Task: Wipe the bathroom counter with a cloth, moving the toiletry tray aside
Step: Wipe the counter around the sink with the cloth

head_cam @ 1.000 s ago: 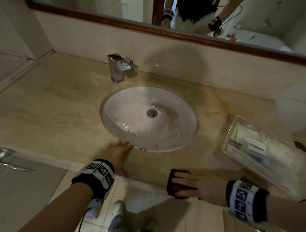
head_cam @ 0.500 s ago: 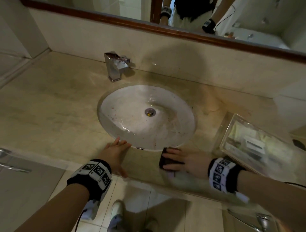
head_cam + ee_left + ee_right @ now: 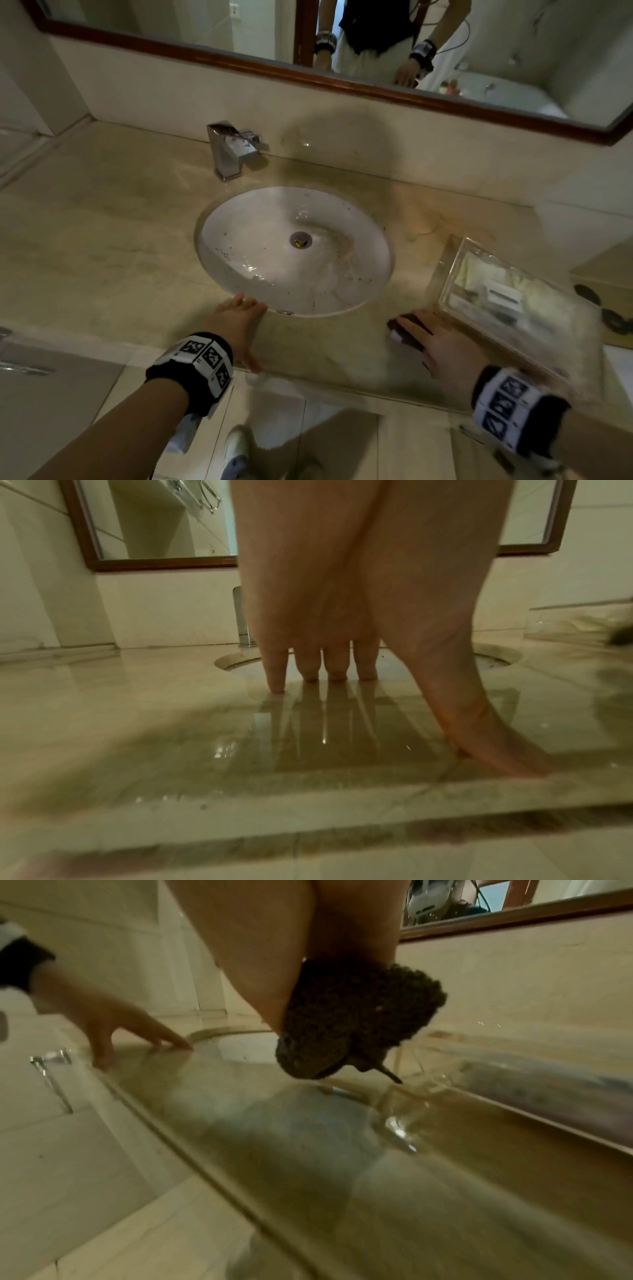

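Note:
My right hand (image 3: 442, 346) lies with its fingers stretched over a dark folded cloth (image 3: 402, 330) and presses it onto the beige stone counter (image 3: 102, 257). The cloth sits just beside the near left corner of the clear toiletry tray (image 3: 448, 274). In the right wrist view the bunched cloth (image 3: 349, 1020) sits under my fingers, with the tray's clear wall (image 3: 514, 1074) to its right. My left hand (image 3: 239, 318) rests spread on the counter at the sink's front rim, holding nothing. Its fingertips (image 3: 310, 673) touch the glossy stone.
A white oval sink (image 3: 257, 240) sits mid-counter, with a chrome faucet (image 3: 227, 147) behind it and a framed mirror (image 3: 342, 82) above. Small dark items (image 3: 589, 294) lie right of the tray. A metal bar (image 3: 20, 368) is low on the left, and tiled floor lies below the counter edge.
My right hand slid the cloth from the counter's front edge up toward the sink rim, then right to the tray's corner. My left hand stayed in place.

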